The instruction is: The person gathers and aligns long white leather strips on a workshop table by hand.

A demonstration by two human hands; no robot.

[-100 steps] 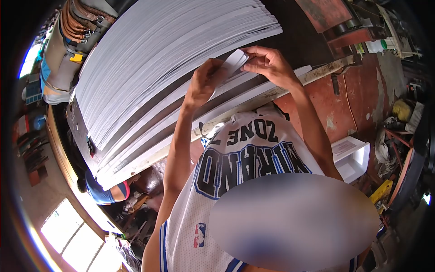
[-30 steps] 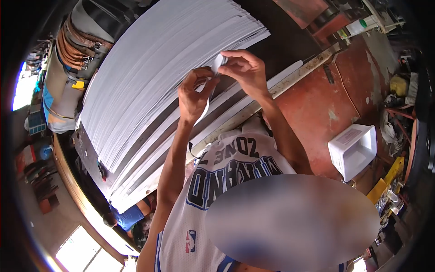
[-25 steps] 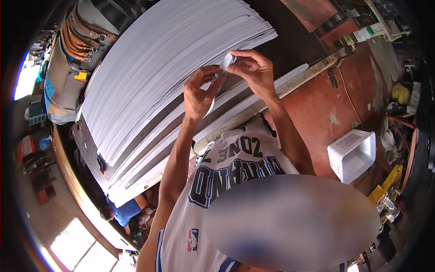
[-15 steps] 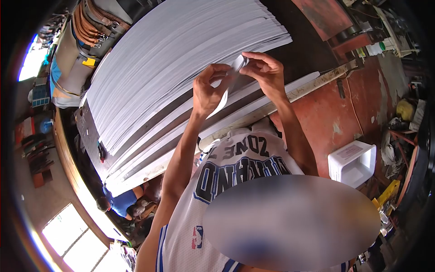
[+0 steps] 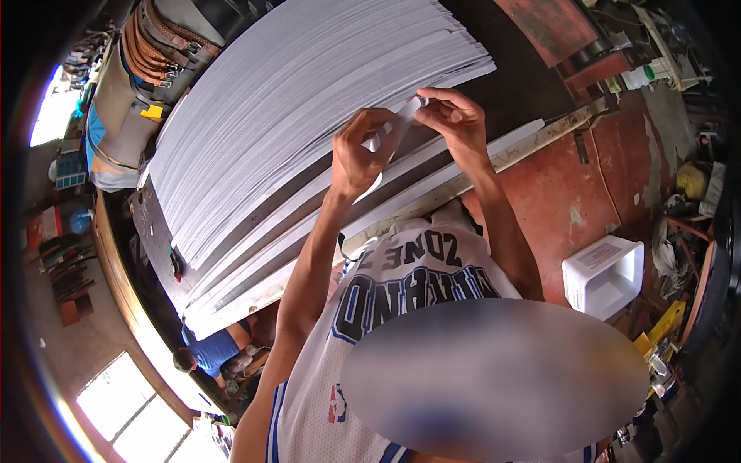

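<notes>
A thin white paper-like strip point(image 5: 406, 113) is stretched between my two hands above the table. My left hand point(image 5: 360, 158) pinches it with thumb and fingers, and part of the strip curls below that palm. At the strip's far end, my right hand point(image 5: 457, 127) grips a small curled tip between thumb and forefinger. Beneath and beyond the hands, a broad spread of similar white strips point(image 5: 309, 92) lies side by side. Several separate strips point(image 5: 494, 147) lie closer to me, along the table's near edge.
The dark table point(image 5: 532, 69) has a worn pale edge point(image 5: 567, 127). Brown braided belts point(image 5: 143, 46) hang at the upper left. A white plastic bin point(image 5: 606, 278) stands to the right by a red surface point(image 5: 571, 185). A person in a blue shirt point(image 5: 216, 351) is at lower left.
Both hands keep hold of the strip and have shifted slightly. The curl at the right fingertips looks rounder, and the strip's hanging part below the left hand shows less.
</notes>
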